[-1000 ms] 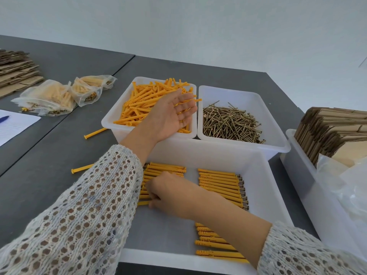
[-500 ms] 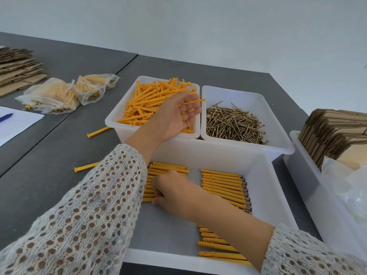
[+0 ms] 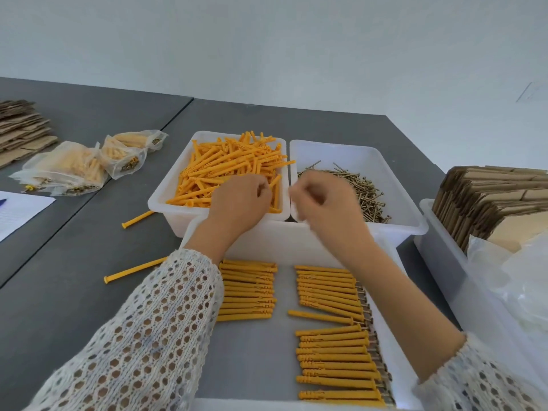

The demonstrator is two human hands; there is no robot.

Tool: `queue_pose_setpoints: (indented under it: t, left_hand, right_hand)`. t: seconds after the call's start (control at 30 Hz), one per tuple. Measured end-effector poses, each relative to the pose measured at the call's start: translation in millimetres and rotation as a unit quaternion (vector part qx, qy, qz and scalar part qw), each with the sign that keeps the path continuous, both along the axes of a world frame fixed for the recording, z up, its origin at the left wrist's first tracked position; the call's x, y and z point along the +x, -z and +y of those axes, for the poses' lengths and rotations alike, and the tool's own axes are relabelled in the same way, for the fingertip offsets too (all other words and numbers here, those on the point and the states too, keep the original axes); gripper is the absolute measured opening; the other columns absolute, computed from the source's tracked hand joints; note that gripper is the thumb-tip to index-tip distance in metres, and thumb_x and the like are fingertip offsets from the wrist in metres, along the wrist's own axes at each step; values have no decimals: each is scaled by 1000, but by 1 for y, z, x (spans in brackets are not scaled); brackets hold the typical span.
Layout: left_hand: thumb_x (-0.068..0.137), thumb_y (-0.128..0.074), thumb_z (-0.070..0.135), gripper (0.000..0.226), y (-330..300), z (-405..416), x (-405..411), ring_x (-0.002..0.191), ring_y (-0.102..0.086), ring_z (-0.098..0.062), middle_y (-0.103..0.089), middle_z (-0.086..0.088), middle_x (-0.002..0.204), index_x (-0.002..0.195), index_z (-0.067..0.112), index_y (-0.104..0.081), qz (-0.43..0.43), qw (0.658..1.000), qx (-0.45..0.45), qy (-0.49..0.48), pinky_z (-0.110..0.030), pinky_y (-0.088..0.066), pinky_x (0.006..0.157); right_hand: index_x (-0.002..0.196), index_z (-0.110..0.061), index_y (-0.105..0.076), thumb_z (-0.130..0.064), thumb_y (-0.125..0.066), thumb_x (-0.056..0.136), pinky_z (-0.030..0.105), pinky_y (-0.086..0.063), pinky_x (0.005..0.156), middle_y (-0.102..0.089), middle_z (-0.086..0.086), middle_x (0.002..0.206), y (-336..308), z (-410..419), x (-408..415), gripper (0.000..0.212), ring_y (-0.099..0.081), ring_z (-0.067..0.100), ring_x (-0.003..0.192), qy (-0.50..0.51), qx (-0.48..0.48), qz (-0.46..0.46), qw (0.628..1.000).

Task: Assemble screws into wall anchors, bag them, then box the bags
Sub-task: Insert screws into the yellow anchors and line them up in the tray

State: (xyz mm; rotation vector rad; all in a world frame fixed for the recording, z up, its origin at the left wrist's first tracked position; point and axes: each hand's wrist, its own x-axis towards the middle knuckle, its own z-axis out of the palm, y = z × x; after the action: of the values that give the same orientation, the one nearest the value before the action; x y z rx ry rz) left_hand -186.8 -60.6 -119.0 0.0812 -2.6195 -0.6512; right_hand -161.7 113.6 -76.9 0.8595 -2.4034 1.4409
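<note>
A white bin point(image 3: 166, 200) holds a heap of loose orange wall anchors point(image 3: 231, 164). Beside it, a second white bin point(image 3: 409, 215) holds brass screws point(image 3: 364, 188). My left hand point(image 3: 240, 200) is palm down at the anchor bin's front right corner, its fingers curled on an anchor. My right hand point(image 3: 323, 203) is blurred with curled fingers, over the screw bin's left edge; what it holds is unclear. A large white tray point(image 3: 258, 357) in front holds rows of assembled anchors point(image 3: 329, 292) with screw heads showing at the right.
Two loose anchors point(image 3: 138, 219) lie on the grey table left of the bins. Filled plastic bags point(image 3: 68, 170) and flat cardboard point(image 3: 20, 129) sit at far left, with a paper sheet point(image 3: 17, 212). A right-hand bin holds folded cartons point(image 3: 489, 197) and empty bags point(image 3: 519, 277).
My left hand turned from palm up to palm down and curled onto the anchors. My right hand left the rows in the tray and rose to the screw bin.
</note>
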Motion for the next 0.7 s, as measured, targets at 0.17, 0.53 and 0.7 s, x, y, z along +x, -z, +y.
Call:
queue_pose_setpoints:
  t: [0.17, 0.53, 0.7]
  left_hand:
    - [95, -44, 26, 28, 0, 2, -2, 74, -60, -24, -64, 2, 76, 76, 22, -64, -94, 993, -72, -19, -29, -43, 60]
    - [93, -53, 20, 23, 4, -1, -2, 81, -58, -14, -60, 12, 86, 109, 33, -63, -40, 999, 15, 8, -30, -47, 64]
    - [95, -49, 12, 38, 7, -1, -7, 87, -54, -14, -61, 7, 103, 128, 27, -60, 5, 999, 23, 42, -31, -47, 65]
  right_hand:
    - [63, -15, -45, -16, -52, 94, 30, -36, 57, -47, 3, 59, 19, 41, -60, 32, -40, 14, 56, 214, 3, -36, 976]
    - [116, -7, -50, -15, -50, 90, 41, -46, 83, -55, 18, 118, 37, 76, -108, 28, -55, 37, 108, 292, 326, -209, 874]
    - [120, -6, -48, -11, -44, 94, 46, -47, 95, -49, 17, 124, 36, 68, -112, 27, -53, 36, 110, 288, 367, -220, 857]
